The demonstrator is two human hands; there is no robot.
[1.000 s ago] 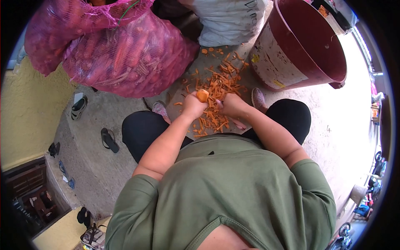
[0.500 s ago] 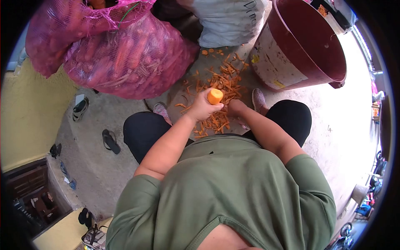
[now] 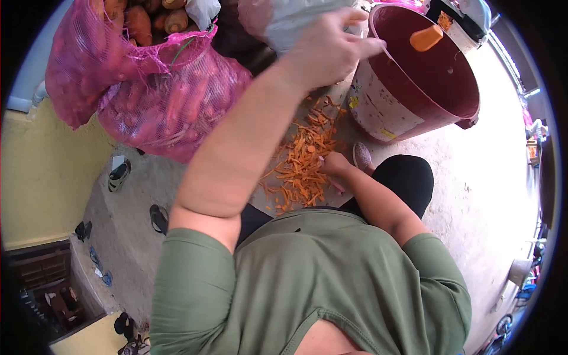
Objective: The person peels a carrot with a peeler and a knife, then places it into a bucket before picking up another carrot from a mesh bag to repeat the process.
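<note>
An orange peeled carrot [image 3: 426, 38] is in mid-air over the mouth of the dark red bucket [image 3: 397, 115]. My left hand [image 3: 334, 50] is stretched out near the bucket's left rim, its fingers apart and slightly blurred, not touching the carrot. Lower down, my right hand [image 3: 335, 165] is closed beside the pile of orange peelings [image 3: 302, 160] on the ground. Something small and pinkish shows at its fingers, too small to make out.
Pink mesh sacks of carrots [image 3: 177, 112] stand at the upper left, one open at the top. Behind my left hand is a whitish sack [image 3: 290, 21]. Sandals [image 3: 119, 174] lie on the concrete floor at left, near a yellow wall [image 3: 47, 171].
My left hand has moved up and right to the bucket and let go of the carrot, which is now in the air. My right hand stays low by the peelings. The view has shifted slightly.
</note>
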